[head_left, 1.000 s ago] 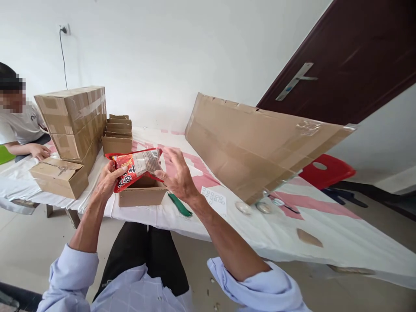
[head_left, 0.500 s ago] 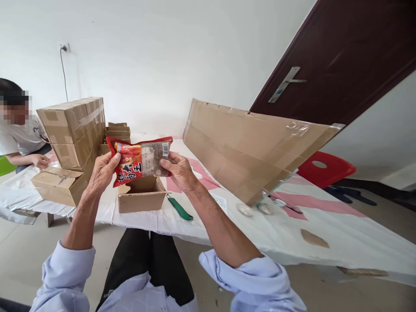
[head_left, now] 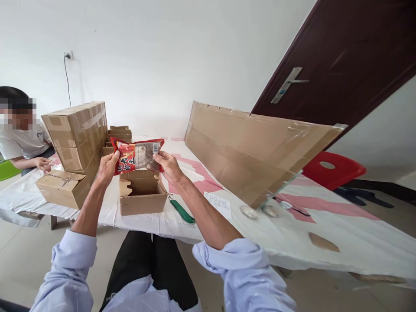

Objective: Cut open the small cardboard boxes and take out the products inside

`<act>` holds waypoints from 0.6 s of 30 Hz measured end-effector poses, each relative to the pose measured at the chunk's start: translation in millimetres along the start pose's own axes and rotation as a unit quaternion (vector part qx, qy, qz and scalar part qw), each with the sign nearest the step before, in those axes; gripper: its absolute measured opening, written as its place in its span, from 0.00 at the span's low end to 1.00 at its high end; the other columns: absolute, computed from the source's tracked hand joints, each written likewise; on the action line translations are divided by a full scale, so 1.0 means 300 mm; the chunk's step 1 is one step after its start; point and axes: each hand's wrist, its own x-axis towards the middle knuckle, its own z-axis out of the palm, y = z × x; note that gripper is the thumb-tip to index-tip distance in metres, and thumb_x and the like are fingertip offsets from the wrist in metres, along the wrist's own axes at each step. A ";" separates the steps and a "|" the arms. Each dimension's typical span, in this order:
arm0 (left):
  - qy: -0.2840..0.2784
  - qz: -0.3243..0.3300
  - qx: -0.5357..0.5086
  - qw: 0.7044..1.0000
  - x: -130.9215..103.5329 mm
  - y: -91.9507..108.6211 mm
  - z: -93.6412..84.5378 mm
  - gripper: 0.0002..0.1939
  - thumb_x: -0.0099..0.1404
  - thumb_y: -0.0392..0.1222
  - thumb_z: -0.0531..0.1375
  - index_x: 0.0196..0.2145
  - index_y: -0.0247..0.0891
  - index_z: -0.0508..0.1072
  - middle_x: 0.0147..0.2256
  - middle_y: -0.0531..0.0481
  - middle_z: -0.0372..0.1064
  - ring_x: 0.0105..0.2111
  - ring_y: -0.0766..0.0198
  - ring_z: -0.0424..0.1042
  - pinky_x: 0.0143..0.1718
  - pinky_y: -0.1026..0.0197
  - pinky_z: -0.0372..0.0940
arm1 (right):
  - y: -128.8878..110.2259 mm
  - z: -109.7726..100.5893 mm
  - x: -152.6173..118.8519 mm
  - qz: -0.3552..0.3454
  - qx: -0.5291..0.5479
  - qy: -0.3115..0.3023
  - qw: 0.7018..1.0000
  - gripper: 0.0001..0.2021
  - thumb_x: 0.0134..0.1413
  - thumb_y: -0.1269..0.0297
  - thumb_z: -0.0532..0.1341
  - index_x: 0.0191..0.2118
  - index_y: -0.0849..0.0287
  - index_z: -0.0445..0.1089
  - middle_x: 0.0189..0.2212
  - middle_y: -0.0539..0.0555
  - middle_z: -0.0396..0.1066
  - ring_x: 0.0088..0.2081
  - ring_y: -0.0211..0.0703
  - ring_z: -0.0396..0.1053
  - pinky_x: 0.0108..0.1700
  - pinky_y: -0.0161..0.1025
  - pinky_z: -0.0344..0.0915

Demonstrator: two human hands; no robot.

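Note:
A red food packet (head_left: 138, 157) with a clear window and a barcode is held up between my two hands. My left hand (head_left: 108, 168) pinches its left end, thumb on the front. The right end is gripped by my right hand (head_left: 169, 167), also thumb in front. Just below and behind the packet stands an open cardboard box (head_left: 142, 205) at the table's near edge; what lies inside is hidden in shadow. Beside that box, to the right, a green-handled tool (head_left: 182, 211) rests on the cloth.
Stacked taped cartons (head_left: 78, 134) and a smaller box (head_left: 61, 188) stand left, beside a seated person (head_left: 21, 143). A large cardboard sheet (head_left: 247, 147) leans on the right. Two rolls of clear tape (head_left: 249, 212), a printed paper (head_left: 218, 205) and a cardboard scrap (head_left: 323, 242) lie on the table (head_left: 279, 242).
Both hands have drawn the packet slightly away from me, and it looks smaller, its top tipped back a little. More of the open box shows beneath it. The view has shifted slightly.

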 end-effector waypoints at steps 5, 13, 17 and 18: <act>0.033 -0.102 -0.029 0.994 0.071 -0.118 0.006 0.28 0.61 0.65 0.76 0.25 0.37 0.77 0.27 0.47 0.77 0.27 0.60 0.74 0.34 0.58 0.72 | 0.097 -0.036 0.028 0.047 0.021 0.014 0.999 0.30 0.34 0.43 0.88 0.38 0.56 0.81 0.34 0.50 0.86 0.36 0.45 0.83 0.45 0.43 0.85; 0.051 -0.165 -0.038 0.984 0.083 -0.234 0.002 0.24 0.63 0.59 0.76 0.28 0.34 0.78 0.28 0.44 0.79 0.27 0.58 0.77 0.34 0.55 0.76 | 0.196 -0.073 0.022 0.119 0.044 0.039 0.991 0.18 0.48 0.59 0.85 0.39 0.57 0.81 0.33 0.52 0.87 0.38 0.49 0.86 0.50 0.48 0.88; 0.057 -0.181 -0.037 0.981 0.082 -0.255 -0.003 0.22 0.64 0.57 0.75 0.29 0.35 0.79 0.27 0.44 0.79 0.27 0.55 0.78 0.33 0.54 0.77 | 0.226 -0.084 0.032 0.132 0.050 0.055 0.989 0.17 0.49 0.63 0.85 0.39 0.57 0.81 0.34 0.52 0.87 0.37 0.48 0.86 0.47 0.48 0.88; 0.059 -0.183 -0.037 0.981 0.081 -0.257 -0.003 0.22 0.64 0.57 0.75 0.29 0.35 0.79 0.27 0.44 0.79 0.27 0.55 0.79 0.33 0.54 0.77 | 0.230 -0.086 0.035 0.133 0.049 0.058 0.988 0.17 0.49 0.63 0.85 0.39 0.58 0.81 0.34 0.52 0.87 0.37 0.48 0.86 0.47 0.47 0.88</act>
